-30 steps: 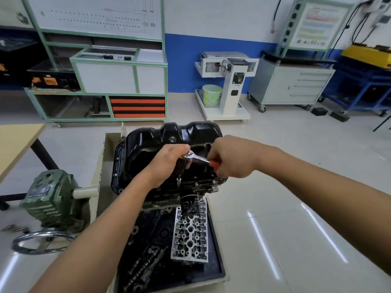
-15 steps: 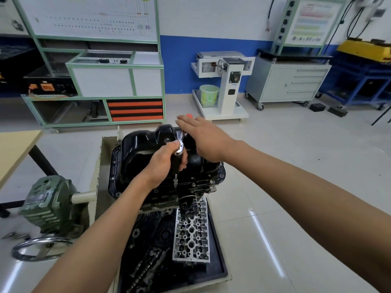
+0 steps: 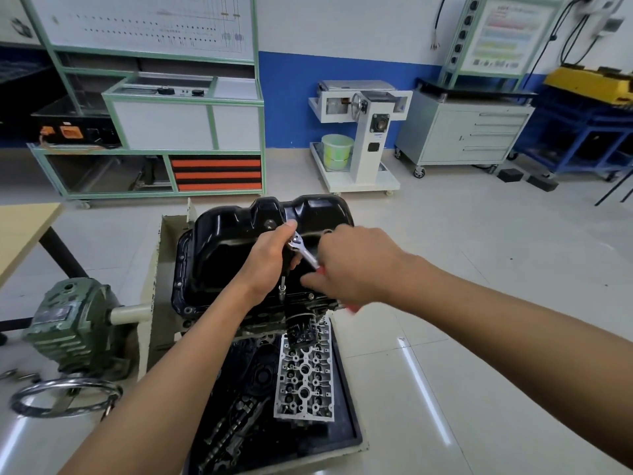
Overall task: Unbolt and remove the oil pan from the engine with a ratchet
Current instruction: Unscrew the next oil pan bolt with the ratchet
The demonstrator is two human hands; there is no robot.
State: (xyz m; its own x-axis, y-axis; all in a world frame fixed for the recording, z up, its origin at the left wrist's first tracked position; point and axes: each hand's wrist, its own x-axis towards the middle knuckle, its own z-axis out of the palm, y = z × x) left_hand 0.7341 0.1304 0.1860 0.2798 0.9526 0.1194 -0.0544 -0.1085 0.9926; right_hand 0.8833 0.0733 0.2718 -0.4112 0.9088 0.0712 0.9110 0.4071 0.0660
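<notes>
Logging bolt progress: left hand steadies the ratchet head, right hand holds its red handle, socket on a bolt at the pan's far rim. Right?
No: the head view shows the socket on a bolt at the near rim of the oil pan, not the far one. The left hand steadies the ratchet head and the right hand holds its red handle.

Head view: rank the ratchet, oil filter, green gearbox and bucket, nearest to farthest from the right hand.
1. Ratchet, held in the right hand.
2. Oil filter, just below.
3. Gearbox, far left.
4. Bucket, back by the wall.
</notes>
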